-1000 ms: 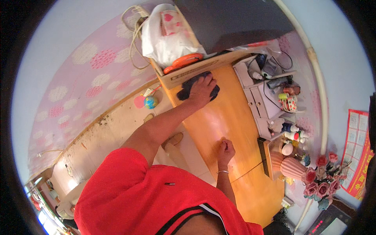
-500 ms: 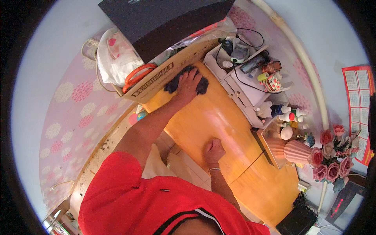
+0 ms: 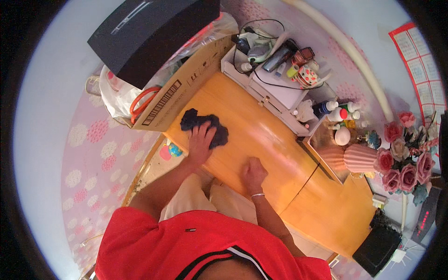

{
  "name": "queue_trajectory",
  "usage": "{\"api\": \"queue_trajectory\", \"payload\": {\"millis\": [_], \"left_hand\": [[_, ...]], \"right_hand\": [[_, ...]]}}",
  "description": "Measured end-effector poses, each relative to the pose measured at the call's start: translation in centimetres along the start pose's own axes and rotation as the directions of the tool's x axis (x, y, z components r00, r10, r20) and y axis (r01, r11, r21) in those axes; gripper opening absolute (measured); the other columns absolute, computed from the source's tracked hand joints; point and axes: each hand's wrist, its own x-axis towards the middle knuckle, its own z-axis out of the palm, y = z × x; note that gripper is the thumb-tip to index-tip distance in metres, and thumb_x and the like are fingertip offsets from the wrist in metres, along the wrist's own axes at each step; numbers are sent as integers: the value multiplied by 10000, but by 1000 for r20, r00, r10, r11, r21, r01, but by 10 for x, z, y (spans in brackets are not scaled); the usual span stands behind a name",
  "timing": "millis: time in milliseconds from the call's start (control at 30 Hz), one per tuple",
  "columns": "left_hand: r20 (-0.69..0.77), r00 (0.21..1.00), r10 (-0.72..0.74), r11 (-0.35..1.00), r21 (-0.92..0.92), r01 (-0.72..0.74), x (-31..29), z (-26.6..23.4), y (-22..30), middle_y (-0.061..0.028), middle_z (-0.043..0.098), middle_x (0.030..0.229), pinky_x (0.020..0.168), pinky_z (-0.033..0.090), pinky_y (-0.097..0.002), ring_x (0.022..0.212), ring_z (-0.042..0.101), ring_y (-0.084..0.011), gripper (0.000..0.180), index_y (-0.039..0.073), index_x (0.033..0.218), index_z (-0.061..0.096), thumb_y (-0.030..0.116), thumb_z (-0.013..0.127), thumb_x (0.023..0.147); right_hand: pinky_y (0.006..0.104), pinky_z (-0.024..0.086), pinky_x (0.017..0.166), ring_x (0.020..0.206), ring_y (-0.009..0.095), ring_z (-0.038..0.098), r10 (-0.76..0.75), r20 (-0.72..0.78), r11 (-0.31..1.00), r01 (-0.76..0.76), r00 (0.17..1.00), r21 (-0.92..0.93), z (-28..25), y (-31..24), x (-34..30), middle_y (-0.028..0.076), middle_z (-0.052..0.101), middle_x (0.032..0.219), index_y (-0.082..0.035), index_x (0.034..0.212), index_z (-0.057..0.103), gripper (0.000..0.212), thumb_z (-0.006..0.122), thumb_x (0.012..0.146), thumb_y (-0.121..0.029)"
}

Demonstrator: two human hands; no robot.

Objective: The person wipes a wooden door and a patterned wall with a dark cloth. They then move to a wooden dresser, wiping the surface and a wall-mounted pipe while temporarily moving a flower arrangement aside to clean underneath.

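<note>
Head view, and as I look on, a person in a red short-sleeved shirt [image 3: 149, 238] with black-and-white collar trim is at the near side of a glossy orange-brown wooden table [image 3: 280, 147]. Toward the table's left end lies a crumpled, nearly black cloth [image 3: 221, 134], spread out on the wood. The left hand [image 3: 201, 142] rests over it, palm down, its fingers stretched out and a little apart; they press on the cloth rather than curl around it. The right hand [image 3: 254, 175] is clenched into a fist at the table's near side, well apart from the cloth, a thin pale bracelet [image 3: 257, 194] around its wrist. I can't tell whether anything is tucked inside that fist.

Across the table's left end stands a brown cardboard box [image 3: 186, 88], a coiled orange-red tube [image 3: 143, 105] and a white plastic bag [image 3: 116, 99] showing at its rim, and a big black panel [image 3: 163, 37] above it. Along the table's far side runs a white drawer unit [image 3: 280, 86], cluttered on top; small plastic bottles [image 3: 337, 115] cluster at its right. Farther right on that far side sits a ribbed pink vase [image 3: 360, 158] with dusty-pink artificial roses [image 3: 407, 175]. By the table's right end is a black box-shaped object [image 3: 378, 250].
</note>
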Motion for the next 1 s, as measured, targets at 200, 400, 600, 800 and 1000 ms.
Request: {"api": "queue_trajectory", "payload": {"millis": [200, 400, 600, 800, 1000], "left_hand": [[-142, 988, -61, 994, 78, 73, 151, 34, -8, -103, 481, 1296, 884, 368, -480, 1122, 464, -340, 614, 137, 1228, 512, 162, 795, 684], [121, 979, 162, 976, 128, -177, 45, 33, 27, -97, 450, 1394, 914, 380, -543, 1171, 428, -342, 653, 128, 1266, 548, 196, 796, 666], [326, 945, -1, 606, -752, 260, 19, 4, 29, -120, 594, 1236, 938, 474, -425, 1076, 587, -281, 552, 98, 1352, 519, 112, 684, 825], [527, 850, -11, 372, -787, 492, 54, -87, 48, -96, 638, 1147, 907, 489, -323, 1007, 616, -196, 407, 5, 1291, 556, 210, 599, 941], [492, 844, -213, 172, -832, 528, 61, -72, -10, -97, 660, 1108, 852, 510, -335, 1019, 632, -222, 405, -7, 1248, 565, 238, 630, 931]], "right_hand": [[465, 458, 570, 700, 330, 615, 42, 84, 999, -39, 996, -31, -5, -12, 3, 98, 611, 824, -107, 905, 586, 142, 580, 764, -88], [453, 462, 562, 677, 338, 613, 81, 83, 992, -72, 993, -108, 0, -6, 2, 104, 609, 812, -106, 901, 577, 118, 567, 784, -93], [448, 492, 625, 761, 318, 646, 132, 1, 980, -130, 991, 153, 5, 1, 5, 104, 661, 936, -98, 1079, 598, 231, 574, 850, -121], [375, 504, 917, 1159, 239, 594, 175, 551, -583, -365, 816, 726, -50, -65, 32, 74, 587, 1324, -50, 1363, 489, 501, 600, 884, -148], [256, 484, 749, 825, 88, 577, 443, 106, 284, -252, 890, 925, -83, -72, 46, -24, 643, 886, -30, 1051, 664, 207, 618, 851, -4]]}}
